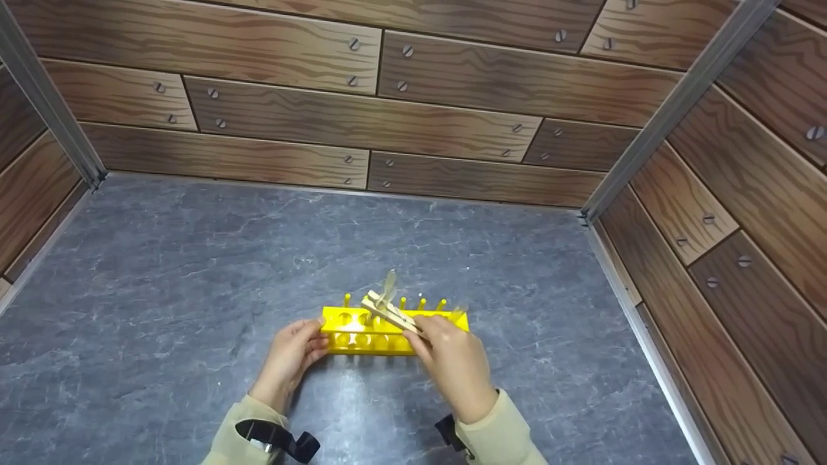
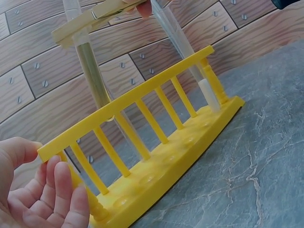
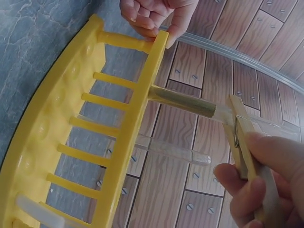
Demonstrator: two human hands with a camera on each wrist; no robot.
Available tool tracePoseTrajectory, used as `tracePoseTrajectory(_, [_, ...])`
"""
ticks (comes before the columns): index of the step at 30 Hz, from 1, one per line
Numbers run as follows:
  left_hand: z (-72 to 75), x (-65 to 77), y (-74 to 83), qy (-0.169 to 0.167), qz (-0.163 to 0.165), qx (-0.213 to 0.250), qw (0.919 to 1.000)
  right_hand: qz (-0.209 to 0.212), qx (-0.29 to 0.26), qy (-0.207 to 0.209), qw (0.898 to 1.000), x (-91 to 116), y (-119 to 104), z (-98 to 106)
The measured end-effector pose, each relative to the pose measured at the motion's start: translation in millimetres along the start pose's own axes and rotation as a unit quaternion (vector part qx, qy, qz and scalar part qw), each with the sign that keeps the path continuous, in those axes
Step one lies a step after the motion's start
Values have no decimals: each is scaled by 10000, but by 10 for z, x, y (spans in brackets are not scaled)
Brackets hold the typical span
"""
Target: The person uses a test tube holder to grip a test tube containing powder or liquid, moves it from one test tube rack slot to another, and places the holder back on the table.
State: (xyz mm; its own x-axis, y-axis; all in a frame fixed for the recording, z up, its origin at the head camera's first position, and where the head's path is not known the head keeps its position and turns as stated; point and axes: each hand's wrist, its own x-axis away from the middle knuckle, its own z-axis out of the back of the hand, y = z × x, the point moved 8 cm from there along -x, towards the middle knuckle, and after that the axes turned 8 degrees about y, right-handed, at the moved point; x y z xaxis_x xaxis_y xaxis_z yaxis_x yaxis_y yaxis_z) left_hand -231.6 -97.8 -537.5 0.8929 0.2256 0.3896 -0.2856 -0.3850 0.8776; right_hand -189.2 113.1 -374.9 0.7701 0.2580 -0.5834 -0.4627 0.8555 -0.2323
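My left hand (image 1: 289, 355) pinches the left end of a yellow test tube rack (image 1: 333, 327) between thumb and fingers. In my right hand (image 1: 454, 358) is a wooden test tube clamp (image 1: 394, 314), its jaws around the upper part of a glass test tube (image 2: 90, 66). Yellowish liquid (image 3: 185, 101) fills the tube's lower part. The tube's rounded bottom shows just under the rack's top bar (image 2: 142, 90). At the rack's right end stands another tube with white contents (image 2: 208, 95). A clear tube (image 3: 173, 151) with its rounded end up is also at the rack.
The rack stands on a grey marbled surface (image 1: 194, 278). Several short yellow pegs (image 1: 442, 303) rise along its far side. Wood-patterned panels (image 1: 291, 103) wall the back and sides, with metal strips (image 1: 678, 110) at the corners.
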Motion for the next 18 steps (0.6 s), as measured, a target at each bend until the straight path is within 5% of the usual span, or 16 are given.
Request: tracePoseTrajectory(18, [-14, 6, 4, -6, 33, -35, 10000, 11, -123, 272, 9996, 16, 24, 134])
